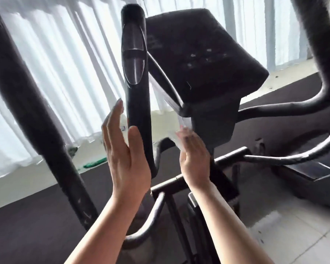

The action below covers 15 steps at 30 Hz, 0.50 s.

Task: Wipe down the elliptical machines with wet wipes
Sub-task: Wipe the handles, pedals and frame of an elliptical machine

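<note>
Left hand [126, 157] flat, right hand [193, 157] raised

The right hand [193, 149] is blurred, its fingertips lost behind a smeared wet wipe [176, 137]. Markings on the dark console [204, 54] are unreadable. The thick post [27, 103] runs past the top edge.
</note>
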Tool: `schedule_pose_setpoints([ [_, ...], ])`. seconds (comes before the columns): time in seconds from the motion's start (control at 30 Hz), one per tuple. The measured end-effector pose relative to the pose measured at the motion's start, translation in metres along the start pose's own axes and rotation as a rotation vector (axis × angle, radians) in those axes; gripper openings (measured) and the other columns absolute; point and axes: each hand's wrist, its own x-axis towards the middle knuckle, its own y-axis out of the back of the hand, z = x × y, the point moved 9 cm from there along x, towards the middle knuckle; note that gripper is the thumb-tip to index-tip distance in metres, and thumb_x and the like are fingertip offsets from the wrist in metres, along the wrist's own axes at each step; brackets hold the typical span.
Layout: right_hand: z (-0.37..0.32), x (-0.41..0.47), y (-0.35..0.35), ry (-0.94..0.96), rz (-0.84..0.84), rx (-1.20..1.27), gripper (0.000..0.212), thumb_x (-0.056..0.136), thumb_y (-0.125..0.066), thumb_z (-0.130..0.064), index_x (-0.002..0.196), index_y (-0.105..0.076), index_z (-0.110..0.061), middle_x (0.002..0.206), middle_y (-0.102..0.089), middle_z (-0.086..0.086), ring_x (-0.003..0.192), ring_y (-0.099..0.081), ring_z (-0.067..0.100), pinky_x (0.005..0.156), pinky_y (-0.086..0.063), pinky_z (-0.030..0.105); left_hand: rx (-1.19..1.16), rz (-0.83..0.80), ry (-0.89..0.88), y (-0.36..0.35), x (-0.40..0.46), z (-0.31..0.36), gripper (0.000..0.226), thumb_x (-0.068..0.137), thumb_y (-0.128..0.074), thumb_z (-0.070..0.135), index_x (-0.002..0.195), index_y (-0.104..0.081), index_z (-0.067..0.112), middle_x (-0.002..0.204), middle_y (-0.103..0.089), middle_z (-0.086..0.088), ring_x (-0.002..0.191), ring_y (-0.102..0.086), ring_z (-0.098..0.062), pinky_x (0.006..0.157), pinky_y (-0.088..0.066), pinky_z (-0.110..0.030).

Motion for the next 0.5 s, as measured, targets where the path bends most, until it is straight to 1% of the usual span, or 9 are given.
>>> schedule_pose_setpoints([
  [0.1,0.013,0.003,-0.049,0.187,-0.134,-0.122,0.040,0.087,-0.037,0.002,0.114,-0.067,0.003,0.123,-0.066,0.016,0.119,-0.060,0.031,0.110,-0.036,0.035,-0.090,0.024,-0.001,-0.005,-0.002,-0.006,0.039,0.101,-0.028,0.039,0.139,-0.033,0.035,0.146,-0.040,0.022,0.140,-0.034,-0.001,0.115,-0.026,-0.029],
  [0.13,0.019,0.000,-0.059,0.187,-0.159,-0.112,0.042,0.084,-0.039,-0.002,0.116,-0.066,0.002,0.125,-0.065,0.015,0.122,-0.058,0.031,0.112,-0.034,0.036,-0.103,0.025,0.000,-0.006,-0.002,-0.007,0.039,0.101,-0.027,0.039,0.140,-0.033,0.035,0.147,-0.040,0.021,0.141,-0.034,-0.001,0.116,-0.025,-0.029],
  [0.2,0.026,-0.009,-0.066,0.109,-0.163,0.017,0.043,0.088,-0.041,-0.013,0.122,-0.064,-0.001,0.131,-0.062,0.012,0.129,-0.052,0.027,0.116,-0.030,0.042,-0.112,0.019,-0.029,-0.007,-0.002,-0.004,0.039,0.103,-0.028,0.040,0.140,-0.034,0.032,0.151,-0.041,0.008,0.143,-0.034,-0.010,0.118,-0.026,-0.033],
  [0.23,0.025,-0.013,-0.064,0.051,-0.143,0.118,0.042,0.093,-0.039,-0.018,0.123,-0.064,-0.002,0.133,-0.061,0.010,0.132,-0.049,0.025,0.116,-0.030,0.044,-0.117,0.025,-0.033,-0.008,-0.001,-0.003,0.038,0.103,-0.028,0.041,0.140,-0.035,0.032,0.151,-0.042,0.003,0.143,-0.035,-0.014,0.118,-0.028,-0.034],
  [0.3,0.017,-0.019,-0.060,-0.073,-0.093,0.359,0.038,0.099,-0.037,-0.019,0.123,-0.065,-0.009,0.130,-0.063,0.007,0.132,-0.048,0.018,0.114,-0.032,0.043,-0.131,0.051,0.002,-0.009,-0.001,-0.005,0.038,0.100,-0.027,0.039,0.137,-0.038,0.033,0.145,-0.049,0.012,0.139,-0.041,-0.013,0.116,-0.032,-0.033],
  [0.33,0.012,-0.023,-0.058,-0.165,-0.083,0.520,0.036,0.100,-0.037,-0.019,0.123,-0.065,-0.018,0.128,-0.064,0.004,0.130,-0.049,0.015,0.112,-0.034,0.040,-0.133,0.063,0.009,-0.009,-0.001,-0.005,0.039,0.099,-0.026,0.039,0.135,-0.040,0.033,0.140,-0.053,0.020,0.136,-0.043,-0.010,0.114,-0.033,-0.032],
  [0.4,0.002,-0.034,-0.059,-0.432,-0.102,0.873,0.033,0.100,-0.039,-0.028,0.120,-0.064,-0.037,0.125,-0.065,-0.003,0.126,-0.054,0.009,0.107,-0.040,0.027,-0.149,0.071,0.016,-0.009,-0.001,-0.007,0.039,0.098,-0.027,0.040,0.133,-0.044,0.036,0.132,-0.056,0.020,0.131,-0.045,-0.009,0.113,-0.033,-0.035],
  [0.47,-0.006,-0.048,-0.058,-0.675,-0.115,1.074,0.031,0.095,-0.041,-0.041,0.113,-0.065,-0.034,0.113,-0.070,-0.013,0.115,-0.059,0.001,0.099,-0.043,0.018,-0.172,0.067,0.027,-0.008,-0.001,-0.009,0.039,0.097,-0.027,0.041,0.132,-0.044,0.036,0.133,-0.054,0.016,0.131,-0.045,-0.011,0.113,-0.032,-0.037],
  [0.5,-0.011,-0.054,-0.054,-0.741,-0.103,1.118,0.038,0.092,-0.042,-0.045,0.113,-0.066,-0.026,0.109,-0.071,-0.014,0.112,-0.060,-0.001,0.098,-0.044,0.018,-0.170,0.064,0.024,-0.008,0.000,-0.010,0.039,0.097,-0.027,0.040,0.133,-0.044,0.035,0.134,-0.053,0.014,0.132,-0.044,-0.011,0.112,-0.032,-0.035],
])
